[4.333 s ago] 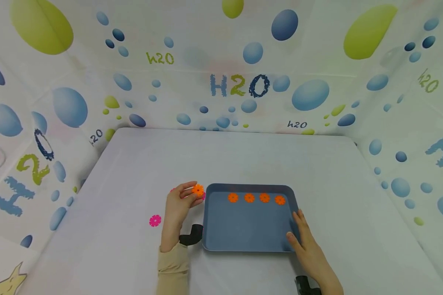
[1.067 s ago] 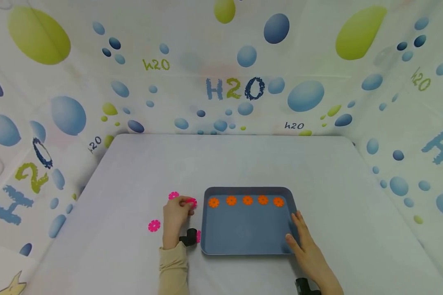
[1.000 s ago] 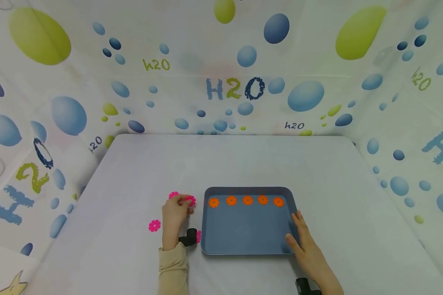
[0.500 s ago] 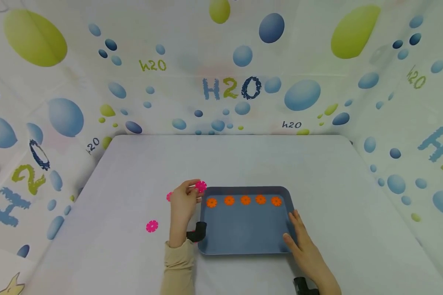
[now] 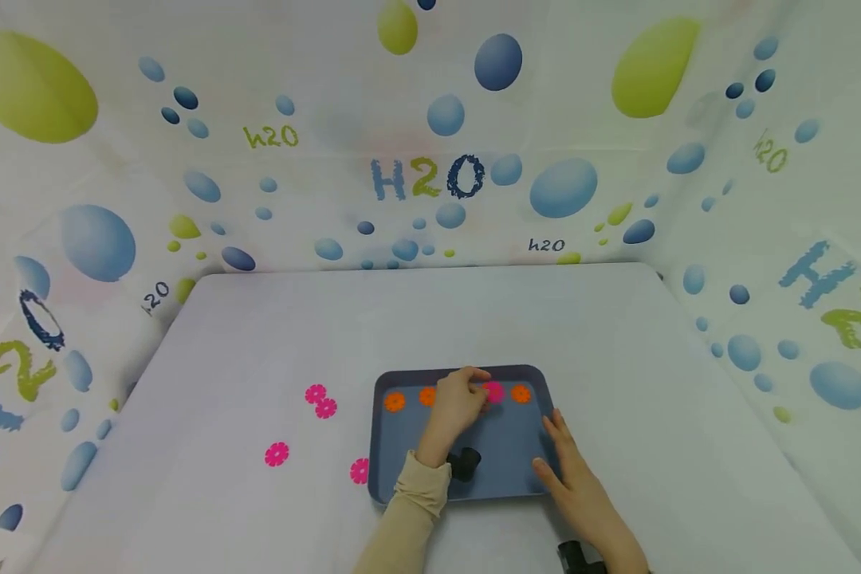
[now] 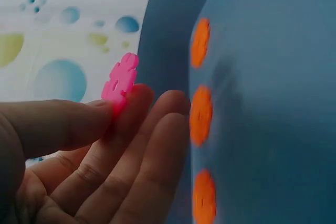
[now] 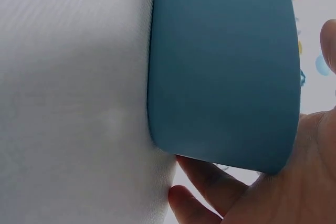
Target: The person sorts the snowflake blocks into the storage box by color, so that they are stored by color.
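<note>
A blue tray point(image 5: 502, 454) lies on the white table point(image 5: 430, 319). Orange flower discs point(image 5: 395, 401) sit in a row along its far side. My left hand point(image 5: 482, 391) is over that row and pinches a pink flower disc point(image 5: 493, 391) between thumb and fingers, covering part of the row. The left wrist view shows the pink disc point(image 6: 121, 80) held on edge in the left hand point(image 6: 118, 106), above three orange discs point(image 6: 200, 115). My right hand point(image 5: 570, 470) lies flat on the tray's right rim, its fingers straight. In the right wrist view the right hand point(image 7: 210, 182) touches the tray's edge point(image 7: 226, 66).
Several pink flower discs lie on the table left of the tray: two touching ones point(image 5: 320, 400), a single one point(image 5: 277, 454), and one against the tray's left wall point(image 5: 359, 471). Bubble-printed walls point(image 5: 430, 175) enclose the table on three sides.
My left hand picked a pink disc off the table left of the tray and carried it right, over the tray's far row. The right hand stayed on the rim.
</note>
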The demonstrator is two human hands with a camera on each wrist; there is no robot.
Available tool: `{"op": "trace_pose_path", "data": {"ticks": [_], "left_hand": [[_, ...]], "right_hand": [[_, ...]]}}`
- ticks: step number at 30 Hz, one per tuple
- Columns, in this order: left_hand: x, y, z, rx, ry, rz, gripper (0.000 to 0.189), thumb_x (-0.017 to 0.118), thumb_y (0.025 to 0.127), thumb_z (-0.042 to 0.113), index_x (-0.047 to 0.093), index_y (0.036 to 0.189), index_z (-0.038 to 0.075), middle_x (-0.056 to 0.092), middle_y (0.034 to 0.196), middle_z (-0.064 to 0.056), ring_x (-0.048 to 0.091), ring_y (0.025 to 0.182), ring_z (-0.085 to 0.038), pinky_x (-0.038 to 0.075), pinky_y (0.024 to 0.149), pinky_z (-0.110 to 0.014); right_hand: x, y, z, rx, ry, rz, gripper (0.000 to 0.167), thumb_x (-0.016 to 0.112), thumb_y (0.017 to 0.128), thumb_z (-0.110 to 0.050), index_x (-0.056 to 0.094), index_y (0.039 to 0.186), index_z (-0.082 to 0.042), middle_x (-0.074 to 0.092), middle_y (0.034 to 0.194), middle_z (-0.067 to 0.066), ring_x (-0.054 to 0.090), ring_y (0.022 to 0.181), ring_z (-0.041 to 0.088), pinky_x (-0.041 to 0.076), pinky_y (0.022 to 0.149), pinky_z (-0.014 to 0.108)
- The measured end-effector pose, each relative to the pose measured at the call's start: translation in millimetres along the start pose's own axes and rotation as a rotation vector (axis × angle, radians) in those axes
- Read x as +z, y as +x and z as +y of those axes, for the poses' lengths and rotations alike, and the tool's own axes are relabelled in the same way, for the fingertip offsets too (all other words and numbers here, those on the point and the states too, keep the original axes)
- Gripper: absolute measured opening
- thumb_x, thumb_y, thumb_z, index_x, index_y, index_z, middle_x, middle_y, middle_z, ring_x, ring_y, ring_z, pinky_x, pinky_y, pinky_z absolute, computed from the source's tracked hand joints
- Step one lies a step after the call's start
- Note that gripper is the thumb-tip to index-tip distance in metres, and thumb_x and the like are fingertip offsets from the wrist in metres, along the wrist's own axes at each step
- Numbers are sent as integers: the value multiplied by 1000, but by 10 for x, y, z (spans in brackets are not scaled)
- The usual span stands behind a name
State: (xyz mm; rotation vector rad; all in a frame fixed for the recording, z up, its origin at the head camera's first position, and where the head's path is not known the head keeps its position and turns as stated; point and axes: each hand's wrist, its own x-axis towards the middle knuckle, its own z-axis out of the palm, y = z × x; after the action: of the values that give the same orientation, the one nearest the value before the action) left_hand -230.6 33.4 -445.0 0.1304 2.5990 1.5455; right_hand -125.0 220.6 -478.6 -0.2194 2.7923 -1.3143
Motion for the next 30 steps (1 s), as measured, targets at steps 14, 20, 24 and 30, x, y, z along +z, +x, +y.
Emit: {"op": "trace_pose_path", "data": {"ticks": [14, 20, 24, 30], "left_hand": [[504, 88, 118, 47, 196, -83, 22, 65, 85, 2, 70, 105, -4, 70, 69, -11, 55, 42, -8, 41, 42, -18], [516, 57, 79, 31, 182, -66, 22, 67, 85, 5, 70, 105, -4, 69, 66, -9, 55, 40, -8, 42, 41, -18], [502, 41, 81, 18, 174, -62, 21, 67, 86, 5, 70, 104, -3, 67, 62, -8, 54, 40, -8, 41, 42, -18], [450, 25, 90, 40, 172, -43, 21, 68, 87, 9, 70, 106, -1, 66, 61, -7, 49, 39, -6, 38, 40, -18]], "right_hand": [[-3, 4, 5, 1, 4, 3, 64, 49, 101, -27, 21, 153, -2, 8, 162, 22, 15, 146, 47, 23, 109, 69], [40, -11, -12, 9, -2, 5, 64, 49, 101, -28, 22, 153, -3, 9, 162, 19, 15, 147, 45, 23, 109, 68], [41, -14, -41, -1, -16, 12, 63, 49, 101, -28, 23, 153, -4, 11, 162, 21, 16, 146, 46, 24, 108, 69], [15, -26, -35, 9, -30, 26, 62, 49, 101, -26, 24, 153, -5, 11, 162, 21, 18, 145, 48, 26, 106, 71]]}}
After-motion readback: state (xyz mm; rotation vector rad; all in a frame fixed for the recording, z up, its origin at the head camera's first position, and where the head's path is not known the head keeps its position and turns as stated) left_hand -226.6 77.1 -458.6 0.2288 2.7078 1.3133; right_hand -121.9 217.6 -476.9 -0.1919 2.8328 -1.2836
